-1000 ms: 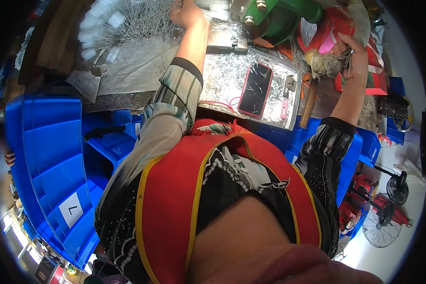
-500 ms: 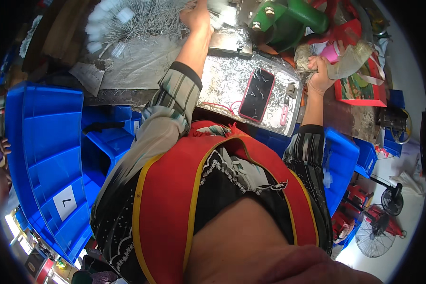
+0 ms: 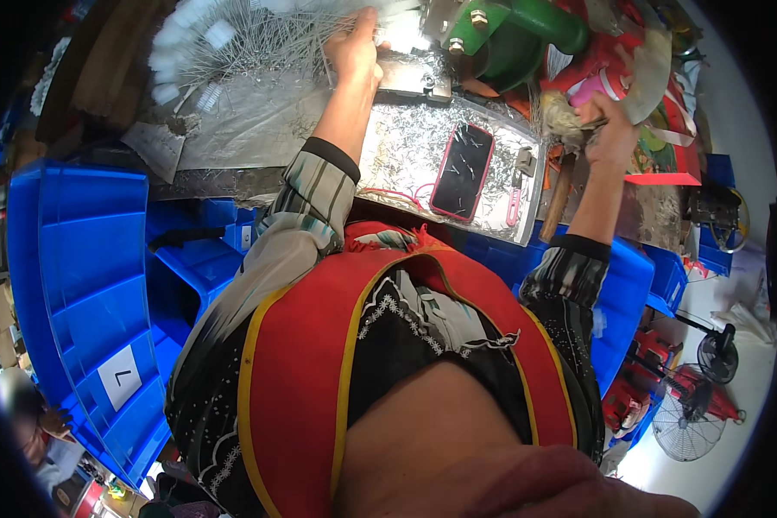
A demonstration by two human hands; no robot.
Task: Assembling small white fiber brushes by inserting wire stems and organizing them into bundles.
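My left hand reaches to the metal fixture at the top of the bench, its fingers closed; what they pinch is blurred by glare. Just left of it spreads a heap of small brushes with white bristle heads and thin twisted wire stems. My right hand is closed at a pale wrapped handle, beside the green machine; its fingertips are partly hidden. Between my arms lies a metal tray strewn with wire clippings, holding a dark phone in a red case and a pink cutter.
A wooden stick lies right of the tray. Past my right hand stands a red box. Blue bins flank me on both sides. Fans stand at lower right. Another person's hand shows at far left.
My right hand has moved to the right and slightly nearer, uncovering the wooden stick. My left hand has shifted a little to the left. The other person has moved at far left.
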